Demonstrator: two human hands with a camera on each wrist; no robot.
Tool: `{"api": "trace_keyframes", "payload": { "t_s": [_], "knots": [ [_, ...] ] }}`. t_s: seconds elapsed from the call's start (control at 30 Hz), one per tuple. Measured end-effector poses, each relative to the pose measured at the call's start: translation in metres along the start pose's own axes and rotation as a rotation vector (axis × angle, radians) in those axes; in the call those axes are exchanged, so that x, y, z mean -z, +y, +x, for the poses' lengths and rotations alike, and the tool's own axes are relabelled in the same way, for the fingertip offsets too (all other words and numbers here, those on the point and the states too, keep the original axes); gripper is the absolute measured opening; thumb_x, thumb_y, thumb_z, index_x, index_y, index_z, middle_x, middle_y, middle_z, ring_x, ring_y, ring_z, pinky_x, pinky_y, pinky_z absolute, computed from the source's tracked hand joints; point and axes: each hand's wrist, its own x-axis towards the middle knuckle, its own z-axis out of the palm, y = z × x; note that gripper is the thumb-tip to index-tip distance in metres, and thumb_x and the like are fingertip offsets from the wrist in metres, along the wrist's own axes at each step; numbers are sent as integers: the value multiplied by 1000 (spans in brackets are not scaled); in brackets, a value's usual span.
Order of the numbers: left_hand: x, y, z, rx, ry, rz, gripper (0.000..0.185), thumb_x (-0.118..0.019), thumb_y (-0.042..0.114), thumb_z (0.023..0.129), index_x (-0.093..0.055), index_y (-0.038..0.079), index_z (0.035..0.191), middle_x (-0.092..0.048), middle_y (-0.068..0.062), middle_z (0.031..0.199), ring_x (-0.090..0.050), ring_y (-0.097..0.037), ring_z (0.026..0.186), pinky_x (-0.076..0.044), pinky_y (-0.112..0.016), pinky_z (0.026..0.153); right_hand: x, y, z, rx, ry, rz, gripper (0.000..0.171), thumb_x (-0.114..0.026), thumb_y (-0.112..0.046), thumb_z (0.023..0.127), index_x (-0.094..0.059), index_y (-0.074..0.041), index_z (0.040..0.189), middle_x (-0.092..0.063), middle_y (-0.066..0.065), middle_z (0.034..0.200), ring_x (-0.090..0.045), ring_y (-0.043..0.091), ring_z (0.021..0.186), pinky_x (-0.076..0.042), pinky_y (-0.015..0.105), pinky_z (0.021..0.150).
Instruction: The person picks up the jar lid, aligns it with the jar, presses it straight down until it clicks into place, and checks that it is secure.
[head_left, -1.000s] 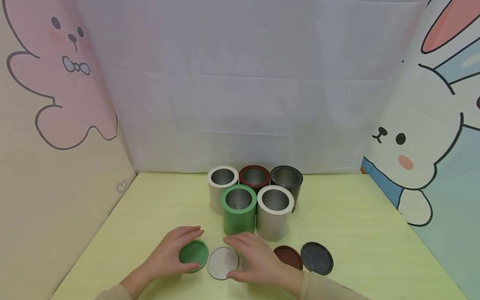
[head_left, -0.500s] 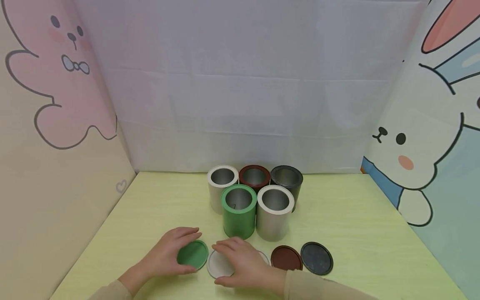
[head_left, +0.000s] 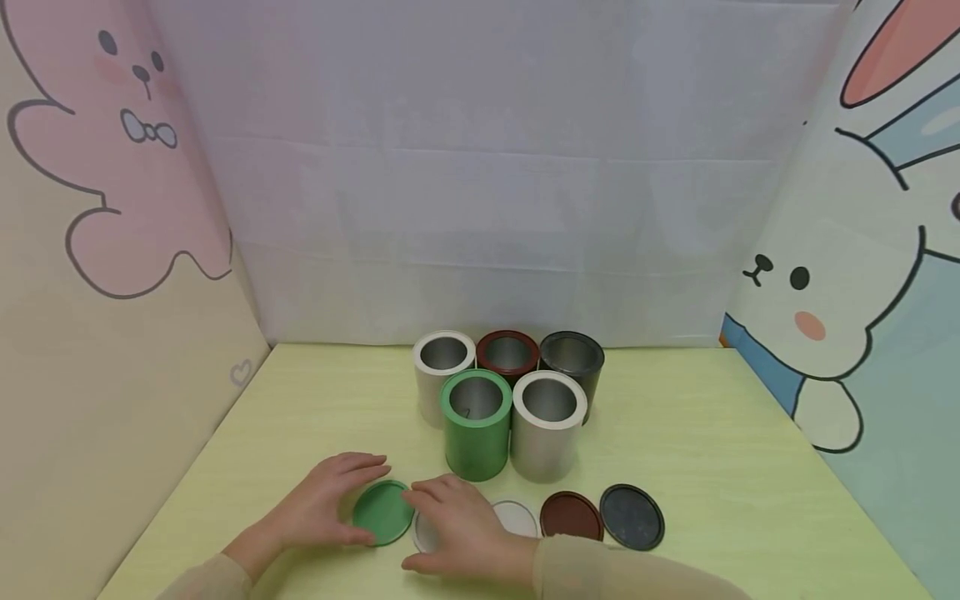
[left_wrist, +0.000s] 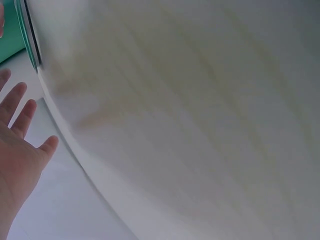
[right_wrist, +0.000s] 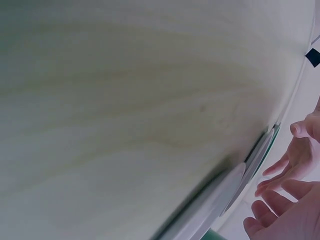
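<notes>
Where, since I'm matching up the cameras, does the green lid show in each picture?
Head: the green lid lies low, left of center.
Left wrist: what seems the green lid is edge-on at top left.
Right wrist: apparently the green lid, a thin edge toward the right, just below mid-height.
Shared landmark: the table, filling most of both wrist views.

Cans behind row of lids

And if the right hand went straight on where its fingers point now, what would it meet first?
Probably the green lid, directly ahead of the right hand in the head view. Height is unclear; it might pass above, towards the left hand.
</notes>
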Motion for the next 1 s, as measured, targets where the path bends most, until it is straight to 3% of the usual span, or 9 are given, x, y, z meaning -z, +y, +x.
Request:
{"api": "trace_keyframes", "payload": {
  "t_s": [0.5, 1.0],
  "knots": [
    [3, -10, -5, -15, -46, 19, 82, -82, 63, 68, -66, 10, 128, -61, -7, 133, -55, -30, 119, -46, -54, 92, -7, -2, 22, -38, -22, -29, 71, -70, -58, 84, -54, -21, 142, -54, -2, 138, -49, 14, 121, -47, 33, 96],
    [3, -15, -6, -45, -63, 28, 80, -78, 67, 70, -68, 12, 126, -63, -4, 130, -56, -27, 116, -48, -53, 90, -14, 0, 27, -35, -29, -85, 71, -73, -59, 81, -56, -24, 141, -57, -3, 136, -51, 15, 116, -47, 33, 93]
  ]
}}
